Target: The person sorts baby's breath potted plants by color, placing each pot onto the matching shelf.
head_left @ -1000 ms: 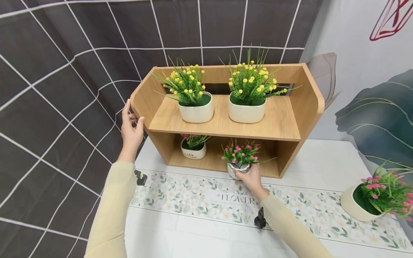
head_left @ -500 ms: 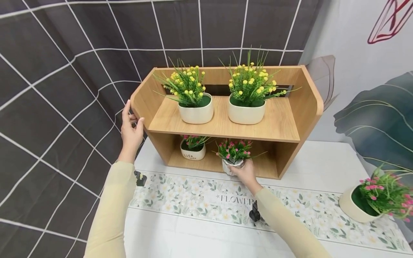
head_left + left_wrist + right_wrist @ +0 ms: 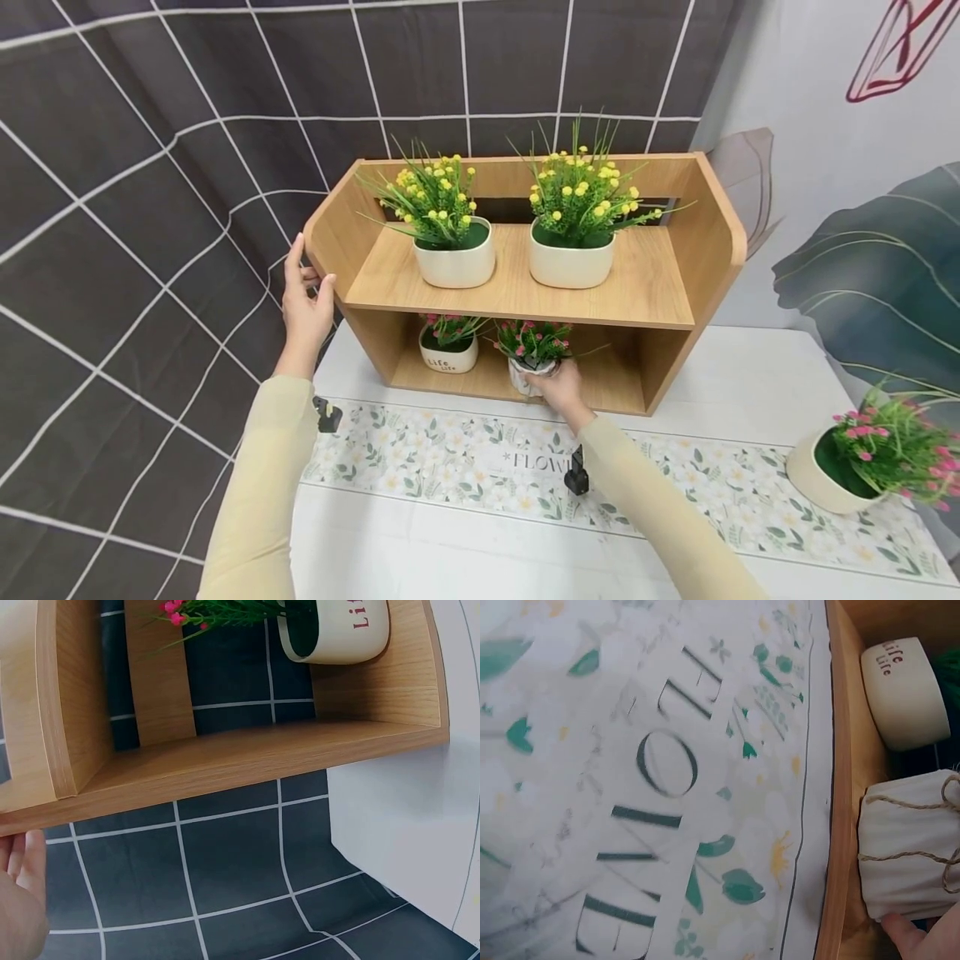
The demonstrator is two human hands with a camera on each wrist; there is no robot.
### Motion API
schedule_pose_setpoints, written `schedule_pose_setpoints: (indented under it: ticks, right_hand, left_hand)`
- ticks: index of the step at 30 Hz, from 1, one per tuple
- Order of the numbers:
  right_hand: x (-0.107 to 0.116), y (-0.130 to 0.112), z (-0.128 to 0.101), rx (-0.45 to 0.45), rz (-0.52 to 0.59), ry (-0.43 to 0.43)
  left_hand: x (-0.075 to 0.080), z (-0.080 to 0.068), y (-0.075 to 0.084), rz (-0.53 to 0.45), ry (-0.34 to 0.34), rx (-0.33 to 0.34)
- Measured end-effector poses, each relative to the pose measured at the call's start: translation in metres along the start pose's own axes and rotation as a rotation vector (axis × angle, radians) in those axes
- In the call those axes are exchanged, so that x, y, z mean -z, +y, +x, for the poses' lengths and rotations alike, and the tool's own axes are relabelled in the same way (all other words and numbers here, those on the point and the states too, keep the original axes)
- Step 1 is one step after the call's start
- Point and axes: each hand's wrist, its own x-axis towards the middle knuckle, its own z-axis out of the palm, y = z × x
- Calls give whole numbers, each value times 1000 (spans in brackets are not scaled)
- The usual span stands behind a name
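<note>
My right hand (image 3: 562, 390) grips a small potted plant (image 3: 532, 343) with pink flowers, at the front of the lower compartment of a wooden shelf (image 3: 517, 300). Its white pot (image 3: 907, 844) has twine tied round it in the right wrist view, where only the thumb (image 3: 901, 935) shows at the pot's lower edge. My left hand (image 3: 305, 308) rests against the outer face of the shelf's left side panel, fingers nearly straight. Left of the held plant stands a cream pot (image 3: 448, 360) lettered "Life", its pink flowers partly hidden by the upper board.
Two cream pots with yellow flowers, a left one (image 3: 455, 262) and a right one (image 3: 572, 265), stand on the upper board. A pink-flowered pot (image 3: 828, 479) lies tipped at the right. A floral runner (image 3: 450, 454) crosses the white table (image 3: 420, 542) before the shelf.
My right hand has moved the potted plant leftward and a little deeper into the lower compartment, closer to the "Life" pot. The left hand stays at the side panel.
</note>
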Motion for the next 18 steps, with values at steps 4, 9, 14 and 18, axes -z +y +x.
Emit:
schedule_pose_setpoints:
  ticks: [4,9,14,18]
  right_hand:
    - [-6,-3,4,-3,5,-3]
    - [-11,-8,9,-21,13,-5]
    - [-16,-11,12,-23,45,0]
    - [-22,-14,14,-15,61,7]
  left_hand:
    - [1,0,-2,3,10,0]
    - [0,0,-3,-3,18,-2]
    - [0,0,-1,-18,11,-12]
    - [0,0,1,-24,17,-21]
